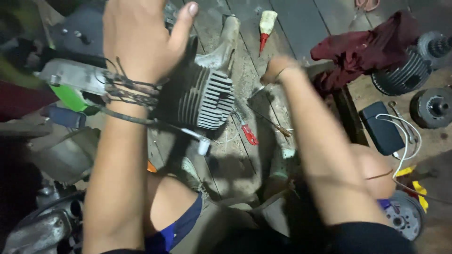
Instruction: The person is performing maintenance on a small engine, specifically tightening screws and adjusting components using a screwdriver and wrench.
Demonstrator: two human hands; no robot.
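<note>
My left hand (141, 37) rests on top of a grey finned engine cylinder (207, 96) that lies on a dusty wooden plank floor (245, 56); the fingers curve over the engine's upper side, and cord bracelets circle the wrist. My right hand (278, 68) is blurred, closed around a thin metal tool (256, 91) whose tip points toward the cylinder. A pale engine casing (221, 47) extends behind the cylinder.
A small bottle with a red nozzle (266, 26) lies at the back. Red-handled pliers (248, 133) and a screwdriver (273, 124) lie beside the cylinder. A dark red rag (367, 47), further finned engine parts (405, 70), a black box (382, 127) with white cable sit right.
</note>
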